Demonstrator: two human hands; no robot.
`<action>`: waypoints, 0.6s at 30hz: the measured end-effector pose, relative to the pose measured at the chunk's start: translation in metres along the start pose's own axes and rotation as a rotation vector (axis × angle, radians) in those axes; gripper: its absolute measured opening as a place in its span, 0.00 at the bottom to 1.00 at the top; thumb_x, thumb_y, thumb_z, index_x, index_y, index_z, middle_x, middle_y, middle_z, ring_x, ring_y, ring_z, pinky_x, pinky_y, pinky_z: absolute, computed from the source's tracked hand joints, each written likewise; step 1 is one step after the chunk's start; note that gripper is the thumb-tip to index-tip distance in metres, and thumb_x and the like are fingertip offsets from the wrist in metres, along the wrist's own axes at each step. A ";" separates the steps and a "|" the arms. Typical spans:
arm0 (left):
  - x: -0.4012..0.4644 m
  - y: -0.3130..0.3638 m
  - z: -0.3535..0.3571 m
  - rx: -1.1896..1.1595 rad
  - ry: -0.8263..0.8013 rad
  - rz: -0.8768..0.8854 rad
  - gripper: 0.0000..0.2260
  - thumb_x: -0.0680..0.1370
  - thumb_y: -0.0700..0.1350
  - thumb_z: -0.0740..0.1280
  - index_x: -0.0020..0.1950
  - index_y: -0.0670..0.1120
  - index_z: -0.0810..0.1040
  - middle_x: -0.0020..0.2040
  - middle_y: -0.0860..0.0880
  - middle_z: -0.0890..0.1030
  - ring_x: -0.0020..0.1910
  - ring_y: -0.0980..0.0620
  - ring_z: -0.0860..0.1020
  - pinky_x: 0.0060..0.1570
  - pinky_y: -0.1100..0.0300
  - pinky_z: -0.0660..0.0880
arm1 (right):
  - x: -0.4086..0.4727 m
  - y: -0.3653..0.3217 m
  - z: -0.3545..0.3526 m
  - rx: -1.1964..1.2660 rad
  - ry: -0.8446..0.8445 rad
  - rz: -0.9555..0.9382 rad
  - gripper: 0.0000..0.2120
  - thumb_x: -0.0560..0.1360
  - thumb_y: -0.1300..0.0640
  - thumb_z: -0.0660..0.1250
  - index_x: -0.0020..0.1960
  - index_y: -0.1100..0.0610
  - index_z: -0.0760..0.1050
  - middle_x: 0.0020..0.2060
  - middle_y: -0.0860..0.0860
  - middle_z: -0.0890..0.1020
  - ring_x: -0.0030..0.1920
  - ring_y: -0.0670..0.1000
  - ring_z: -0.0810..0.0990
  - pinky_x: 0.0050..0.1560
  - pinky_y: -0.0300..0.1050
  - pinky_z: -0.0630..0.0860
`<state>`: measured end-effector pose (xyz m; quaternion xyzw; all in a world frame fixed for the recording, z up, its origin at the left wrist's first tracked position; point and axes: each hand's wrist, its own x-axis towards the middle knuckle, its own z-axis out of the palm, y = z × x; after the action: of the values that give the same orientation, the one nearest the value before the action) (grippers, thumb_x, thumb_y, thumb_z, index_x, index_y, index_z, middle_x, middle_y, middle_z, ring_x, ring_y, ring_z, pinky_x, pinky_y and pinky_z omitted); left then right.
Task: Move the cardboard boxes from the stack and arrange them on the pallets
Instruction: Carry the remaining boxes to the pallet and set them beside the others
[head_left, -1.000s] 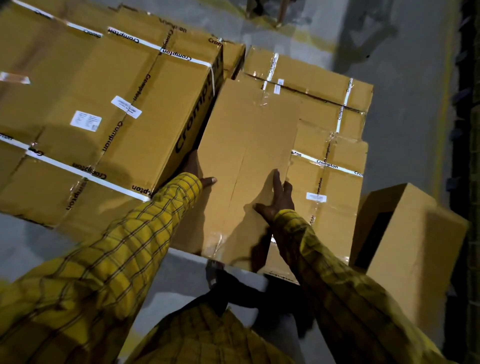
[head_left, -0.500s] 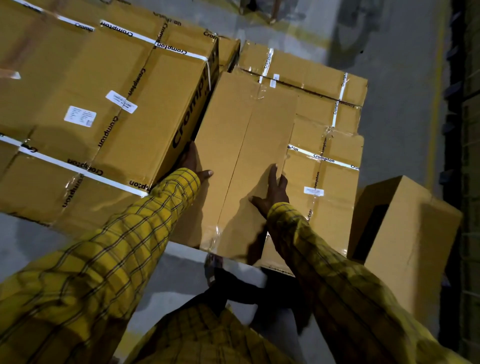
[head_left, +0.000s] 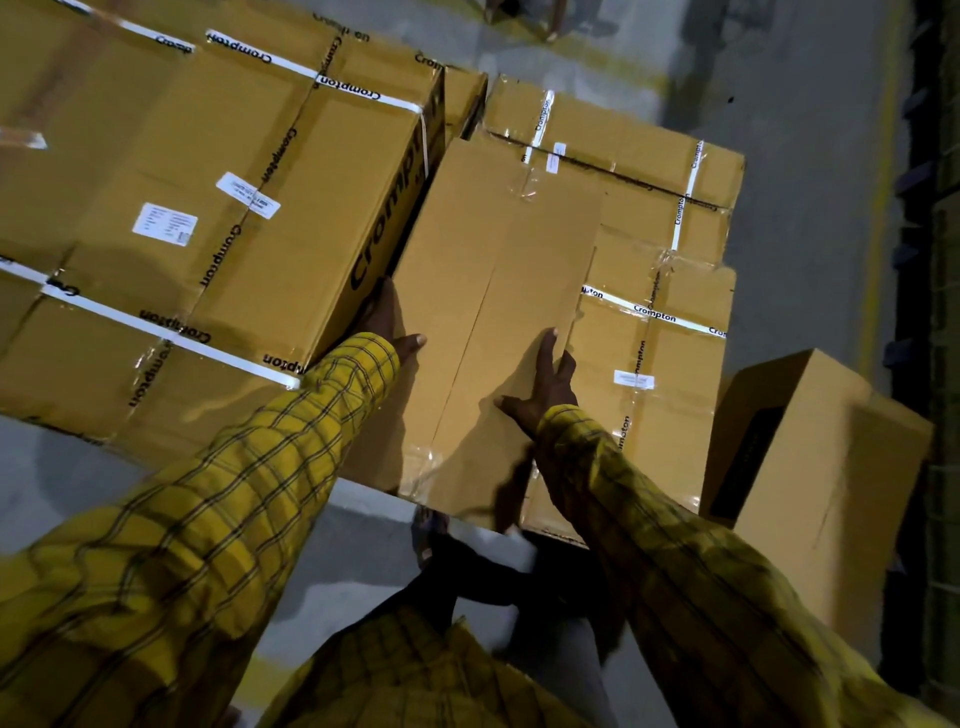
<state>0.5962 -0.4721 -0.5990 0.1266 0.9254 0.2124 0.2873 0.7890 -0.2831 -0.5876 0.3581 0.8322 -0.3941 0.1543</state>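
Observation:
A long plain cardboard box (head_left: 488, 312) lies between a big strapped Crompton box (head_left: 218, 208) on the left and lower strapped boxes (head_left: 660, 332) on the right. My left hand (head_left: 392, 325) holds its left edge, fingers down in the gap beside the big box and thumb on top. On the box's right top edge my right hand (head_left: 545, 384) presses flat with straight fingers. Both arms wear yellow checked sleeves. No pallet shows under the boxes.
Another brown box (head_left: 826, 483) stands tilted on the floor at the right. Grey concrete floor (head_left: 810, 156) with a yellow line runs along the right side. More strapped boxes (head_left: 618, 140) sit behind the plain one. Dark racking lines the far right edge.
The plain box and both hands keep the same hold; only the view has shifted slightly, and the box seems a little further in beside the big box.

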 end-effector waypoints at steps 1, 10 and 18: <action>-0.004 0.002 -0.004 -0.024 -0.010 0.008 0.47 0.78 0.52 0.73 0.84 0.45 0.42 0.84 0.41 0.48 0.82 0.40 0.52 0.78 0.49 0.54 | 0.001 0.000 -0.001 0.004 0.000 0.001 0.64 0.71 0.51 0.81 0.82 0.45 0.31 0.82 0.62 0.41 0.81 0.66 0.57 0.78 0.56 0.63; -0.012 0.004 -0.001 -0.024 -0.025 0.060 0.45 0.80 0.52 0.71 0.84 0.48 0.41 0.84 0.44 0.45 0.83 0.43 0.48 0.79 0.50 0.51 | 0.003 0.005 -0.002 0.002 0.019 -0.011 0.62 0.72 0.51 0.80 0.83 0.47 0.32 0.82 0.60 0.41 0.82 0.65 0.54 0.78 0.57 0.62; -0.037 -0.013 0.034 0.515 0.138 0.507 0.32 0.83 0.60 0.55 0.84 0.52 0.52 0.84 0.40 0.46 0.82 0.34 0.44 0.77 0.33 0.45 | -0.008 -0.006 0.026 -0.483 0.177 -0.110 0.50 0.75 0.26 0.54 0.84 0.48 0.35 0.79 0.65 0.30 0.81 0.69 0.34 0.80 0.69 0.46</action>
<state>0.6444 -0.4856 -0.6123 0.4057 0.9048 0.0448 0.1212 0.7897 -0.3096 -0.5969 0.2983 0.9306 -0.1589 0.1404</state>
